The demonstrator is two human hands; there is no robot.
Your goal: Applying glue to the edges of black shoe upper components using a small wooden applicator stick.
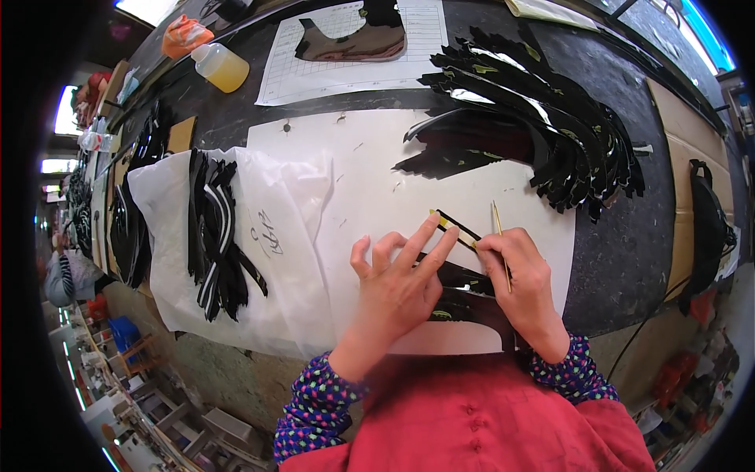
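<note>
Here, strip: the black strip (458, 230) lies on the white sheet (370, 181), near its front edge.
Left hand (397, 279): fingers spread, pressing the strip flat, likely to steady it.
Right hand (523, 275): grip pinching a thin stick (499, 224) beside the strip.
Room: bare sheet behind; black pieces (543, 118) fanned farther back on the counter (621, 259).

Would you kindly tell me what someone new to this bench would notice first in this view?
Most striking is the fan of glossy black cut pieces at the upper right of the white sheet. At the centre, the left hand presses a narrow black strip while the right hand holds a thin wooden stick. On the left, black-and-white striped bands lie on a white plastic bag.
</note>
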